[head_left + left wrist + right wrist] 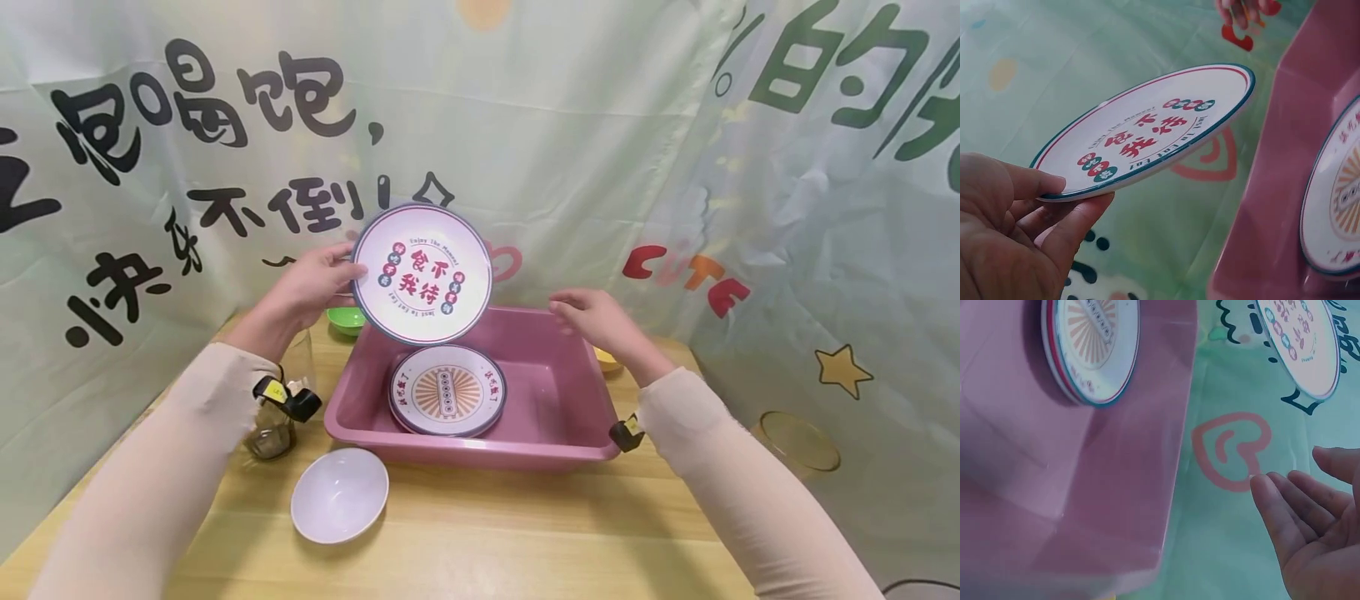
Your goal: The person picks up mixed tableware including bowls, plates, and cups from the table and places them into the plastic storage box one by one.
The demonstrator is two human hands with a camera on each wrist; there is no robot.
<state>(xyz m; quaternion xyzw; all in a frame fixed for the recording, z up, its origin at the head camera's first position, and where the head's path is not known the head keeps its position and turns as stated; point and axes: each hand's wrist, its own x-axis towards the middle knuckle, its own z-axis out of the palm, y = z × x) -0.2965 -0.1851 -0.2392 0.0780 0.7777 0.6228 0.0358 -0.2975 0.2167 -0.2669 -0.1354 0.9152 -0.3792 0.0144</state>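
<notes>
My left hand [318, 279] pinches a round white plate [422, 275] by its left rim, thumb on the face and fingers beneath. The plate has a dark blue-green rim and red lettering, and is held tilted above a pink basin [558, 400]. In the left wrist view the same plate [1147, 131] shows nearly edge-on. Inside the basin, on its left side, lies a stack of plates [448, 392], the top one bearing an orange sunburst. My right hand [596, 321] hovers over the basin's right rear edge, fingers loosely extended and holding nothing, as the right wrist view also shows [1316, 525].
A white bowl [340, 496] stands on the wooden table [510, 533] in front of the basin's left corner. Left of the basin is a clear glass jar [272, 437]. A green bowl [346, 321] and a yellow object [606, 360] show partly behind it. Printed cloth hangs behind.
</notes>
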